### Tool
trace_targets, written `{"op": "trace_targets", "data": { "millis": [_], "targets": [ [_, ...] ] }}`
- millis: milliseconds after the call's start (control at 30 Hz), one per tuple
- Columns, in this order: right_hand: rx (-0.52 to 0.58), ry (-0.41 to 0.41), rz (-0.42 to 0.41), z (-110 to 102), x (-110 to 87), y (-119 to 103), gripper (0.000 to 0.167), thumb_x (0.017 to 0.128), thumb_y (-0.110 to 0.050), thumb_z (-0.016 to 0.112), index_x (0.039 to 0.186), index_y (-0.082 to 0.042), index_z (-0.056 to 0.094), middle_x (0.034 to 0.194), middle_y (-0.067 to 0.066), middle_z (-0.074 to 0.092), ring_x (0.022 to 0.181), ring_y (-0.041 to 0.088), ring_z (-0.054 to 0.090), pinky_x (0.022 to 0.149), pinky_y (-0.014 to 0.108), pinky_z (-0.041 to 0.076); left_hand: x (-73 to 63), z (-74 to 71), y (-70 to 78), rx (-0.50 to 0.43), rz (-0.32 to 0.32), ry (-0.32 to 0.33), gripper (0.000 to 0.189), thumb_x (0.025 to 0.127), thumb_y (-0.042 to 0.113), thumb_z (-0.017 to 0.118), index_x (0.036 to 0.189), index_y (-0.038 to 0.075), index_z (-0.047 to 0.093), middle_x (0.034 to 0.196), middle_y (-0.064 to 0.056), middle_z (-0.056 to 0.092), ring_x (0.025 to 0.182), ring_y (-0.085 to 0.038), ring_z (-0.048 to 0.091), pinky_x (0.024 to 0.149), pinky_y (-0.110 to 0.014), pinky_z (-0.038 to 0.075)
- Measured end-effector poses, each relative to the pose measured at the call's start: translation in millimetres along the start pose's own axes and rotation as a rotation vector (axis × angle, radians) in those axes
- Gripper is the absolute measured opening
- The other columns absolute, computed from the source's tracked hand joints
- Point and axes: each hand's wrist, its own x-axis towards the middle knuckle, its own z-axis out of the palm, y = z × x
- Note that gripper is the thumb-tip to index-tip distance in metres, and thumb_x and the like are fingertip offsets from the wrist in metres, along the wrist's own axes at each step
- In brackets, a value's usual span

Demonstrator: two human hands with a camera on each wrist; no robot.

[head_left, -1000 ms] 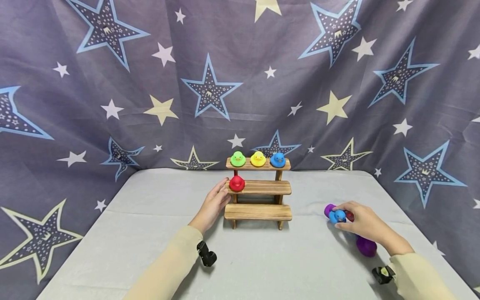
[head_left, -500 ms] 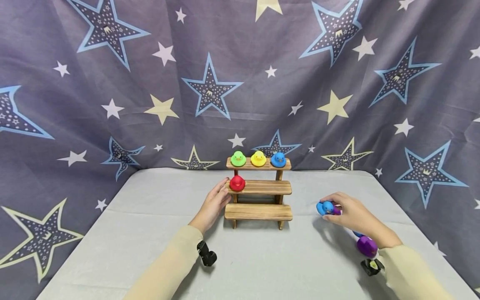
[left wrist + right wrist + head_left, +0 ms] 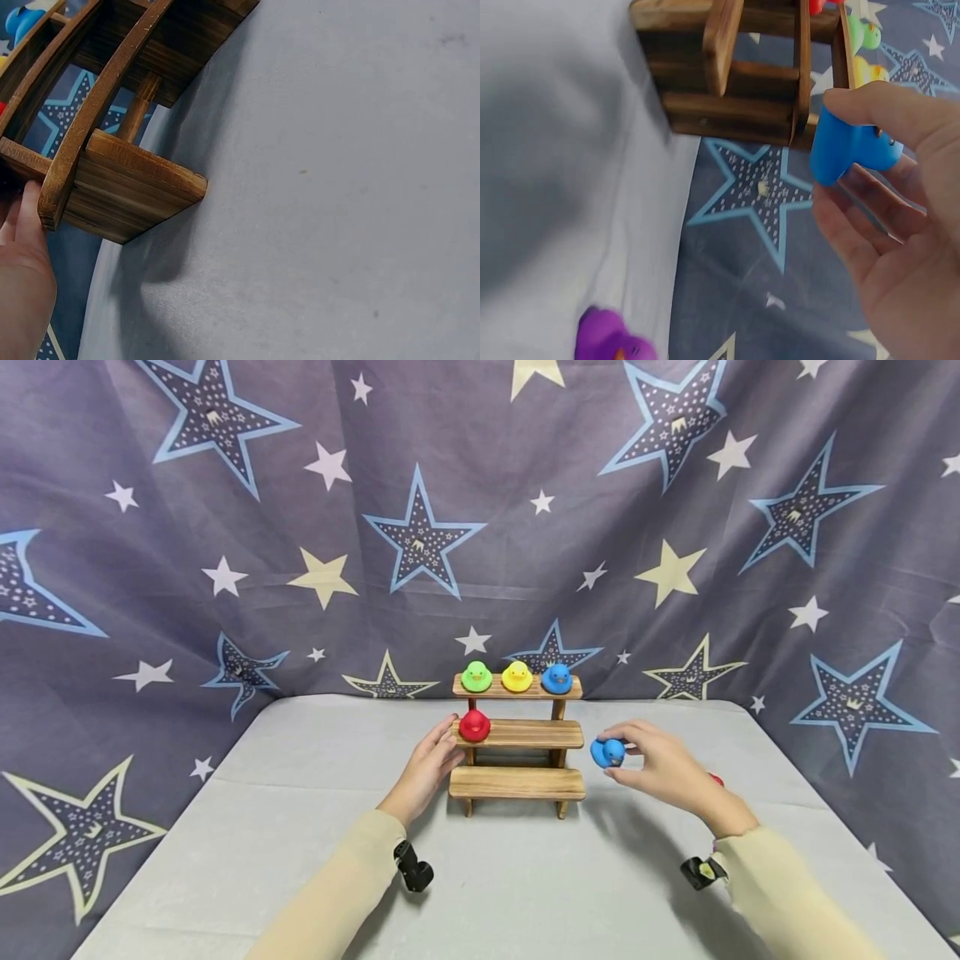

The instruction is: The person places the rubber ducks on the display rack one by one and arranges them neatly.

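Head view: one three-tier brown wooden stand [image 3: 517,783], toward the far edge of the pale cloth-covered tabletop [image 3: 480,893]. Top shelf, left end to right: round green toy duck [image 3: 476,677], yellow duck [image 3: 517,677], blue duck [image 3: 557,679]. Middle shelf, left end: red duck [image 3: 474,727]. Left hand [image 3: 423,774], fingers extended, touches that end. Right hand [image 3: 660,766] pinches a second blue duck [image 3: 607,752] off the stand's right end.

Left wrist view: fingertips partly hidden behind the stand.

Right wrist view: thumb and fingers clamped on the second blue duck; purple duck [image 3: 609,337] on the tabletop.

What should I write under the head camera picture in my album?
Right hand holds a blue duck near the wooden shelf, where four more ducks sit.
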Motion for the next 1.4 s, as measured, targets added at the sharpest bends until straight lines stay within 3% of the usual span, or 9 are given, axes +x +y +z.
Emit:
{"op": "trace_targets", "data": {
  "millis": [333, 533, 833, 1033, 1400],
  "targets": [
    [0.039, -0.030, -0.010, 19.5, 30.5, -19.9, 0.045, 0.081, -0.011, 0.083, 0.123, -0.008, 0.067, 0.124, 0.007, 0.064, 0.104, 0.023, 0.063, 0.087, 0.047, 0.059, 1.6, -0.8, -2.2, 0.016, 0.006, -0.002, 0.055, 0.107, 0.010, 0.038, 0.158, -0.001, 0.020, 0.160, -0.026, 0.021, 0.144, -0.039, 0.032, 0.118, -0.049, 0.033],
    [0.060, -0.037, -0.016, 32.8, 47.3, -28.4, 0.046, 0.081, -0.013, 0.083, 0.124, -0.009, 0.067, 0.122, 0.007, 0.063, 0.099, 0.020, 0.061, 0.085, 0.041, 0.058, 0.7, -0.1, -0.9, 0.024, -0.002, 0.003, 0.055, 0.107, 0.011, 0.039, 0.158, 0.001, 0.022, 0.161, -0.024, 0.022, 0.143, -0.038, 0.034, 0.117, -0.047, 0.036],
    [0.165, -0.032, -0.030, 51.1, 71.3, -35.9, 0.045, 0.081, -0.008, 0.083, 0.123, -0.006, 0.067, 0.125, 0.010, 0.061, 0.113, 0.025, 0.061, 0.098, 0.037, 0.056, 2.5, -2.1, -1.9, 0.013, 0.002, 0.002, 0.056, 0.107, 0.012, 0.040, 0.158, 0.000, 0.021, 0.161, -0.024, 0.021, 0.144, -0.038, 0.032, 0.118, -0.050, 0.032],
    [0.233, -0.062, 0.029, 62.4, 80.2, -35.6, 0.046, 0.083, -0.008, 0.082, 0.127, -0.004, 0.066, 0.130, 0.016, 0.058, 0.116, 0.028, 0.060, 0.101, 0.040, 0.054, 1.6, -2.1, -2.4, 0.014, -0.007, -0.001, 0.055, 0.107, 0.013, 0.040, 0.158, 0.002, 0.022, 0.162, -0.024, 0.019, 0.144, -0.038, 0.031, 0.118, -0.051, 0.031],
    [0.305, -0.065, 0.122, 81.3, 86.9, -28.4, 0.047, 0.086, -0.012, 0.081, 0.129, -0.008, 0.063, 0.125, 0.007, 0.059, 0.110, 0.022, 0.060, 0.097, 0.033, 0.055, 2.2, -1.7, -1.4, 0.010, -0.015, 0.006, 0.055, 0.107, 0.012, 0.040, 0.158, 0.002, 0.022, 0.161, -0.024, 0.020, 0.143, -0.039, 0.032, 0.119, -0.052, 0.030]
  ]
}}
